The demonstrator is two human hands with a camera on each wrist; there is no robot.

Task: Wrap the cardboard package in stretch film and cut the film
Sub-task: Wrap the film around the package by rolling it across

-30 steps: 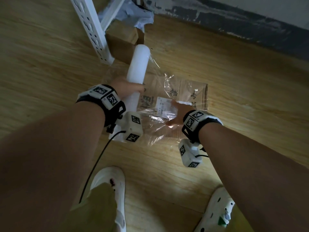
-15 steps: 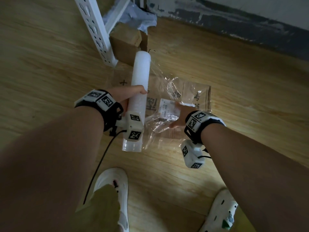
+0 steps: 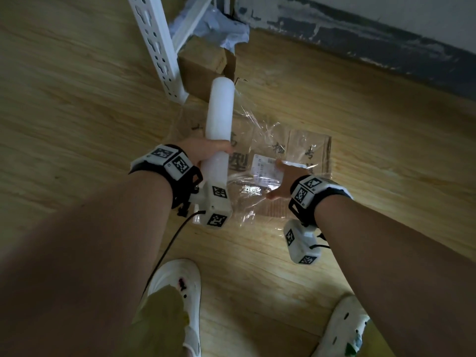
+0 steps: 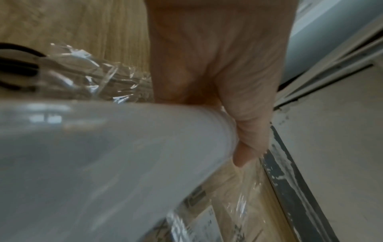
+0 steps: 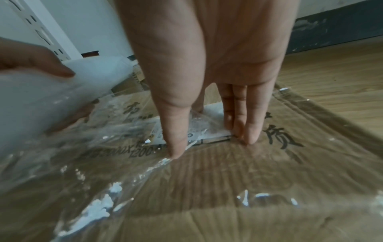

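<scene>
A flat cardboard package (image 3: 314, 150) with black printed characters and a white label (image 3: 265, 168) lies on the wooden floor. Clear stretch film (image 3: 255, 130) runs from a white roll (image 3: 219, 124) across its top. My left hand (image 3: 206, 152) grips the roll near its middle, above the package's left side; in the left wrist view the roll (image 4: 93, 163) fills the frame under my left hand (image 4: 244, 144). My right hand (image 3: 284, 180) lies flat, straight fingers (image 5: 250, 131) and thumb pressing the film onto the package (image 5: 228, 188) at the label.
A white perforated shelf post (image 3: 157, 47) stands just beyond the roll, with a brown box (image 3: 203, 60) and crumpled blue plastic (image 3: 226, 32) behind it. A dark skirting board (image 3: 373, 39) runs along the back. My white shoes (image 3: 177, 300) are near the bottom.
My left hand has lifted the roll a little and drawn it leftward, off the floor end, pulling the film tauter. My right hand stays pressed on the label.
</scene>
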